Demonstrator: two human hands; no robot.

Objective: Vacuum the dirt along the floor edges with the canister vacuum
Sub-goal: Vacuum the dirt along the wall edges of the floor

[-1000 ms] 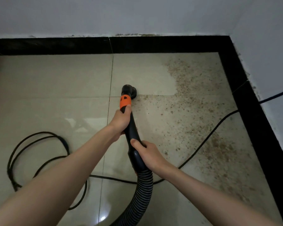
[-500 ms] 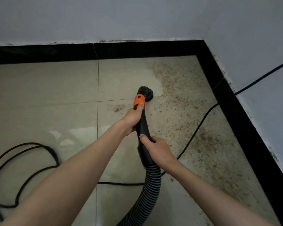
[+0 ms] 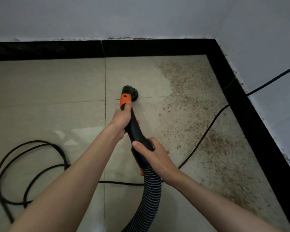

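Note:
A black vacuum wand with an orange collar ends in a round brush nozzle pressed on the beige tile floor. My left hand grips the wand just below the orange collar. My right hand grips the lower end where the ribbed hose joins. Brown dirt is scattered over the tiles to the right of the nozzle, toward the black skirting of the right wall. The canister is out of view.
A black power cord crosses the dirty patch and climbs the right wall. More black cord lies looped on the floor at the left. Black skirting also runs along the far wall, meeting the right one in a corner.
The nozzle has swept right and back left across the tile seam. The small dirt patch left of it half a second ago is gone, and the clean strip is wider.

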